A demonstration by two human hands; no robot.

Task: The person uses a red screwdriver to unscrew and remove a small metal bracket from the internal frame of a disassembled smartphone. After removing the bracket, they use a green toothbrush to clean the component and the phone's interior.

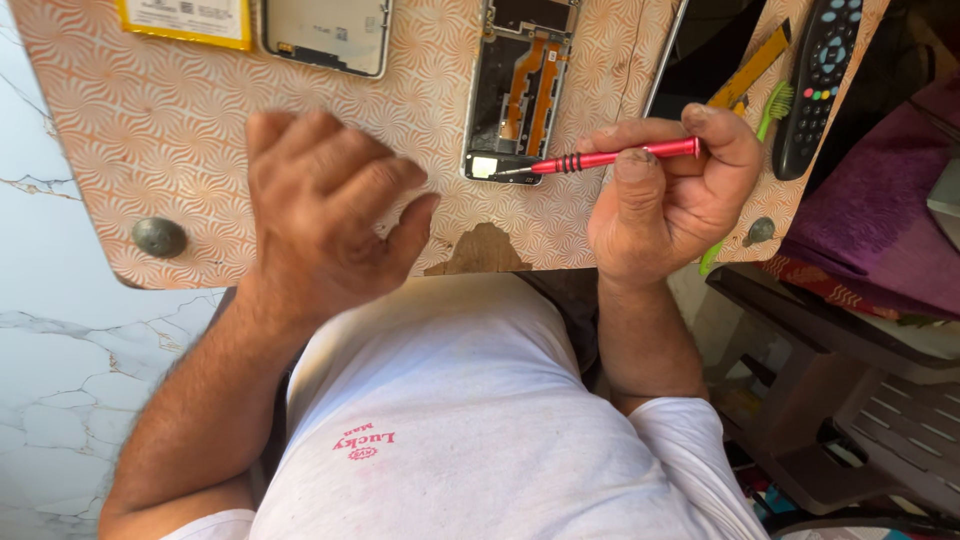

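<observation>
My right hand [672,195] grips a slim red screwdriver [610,158] that points left, with its tip at the lower end of an opened phone body [518,85] with orange ribbon cables inside. My left hand [325,205] hovers over the patterned orange board [180,130] with its fingers curled and nothing in it, left of the phone body.
A yellow battery [185,20] and a removed phone panel [325,35] lie at the board's far edge. A dark screen panel [700,50], a yellow strip tool [752,68], a green toothbrush [772,105] and a black remote [820,80] lie right. Plastic chairs [860,400] stand right.
</observation>
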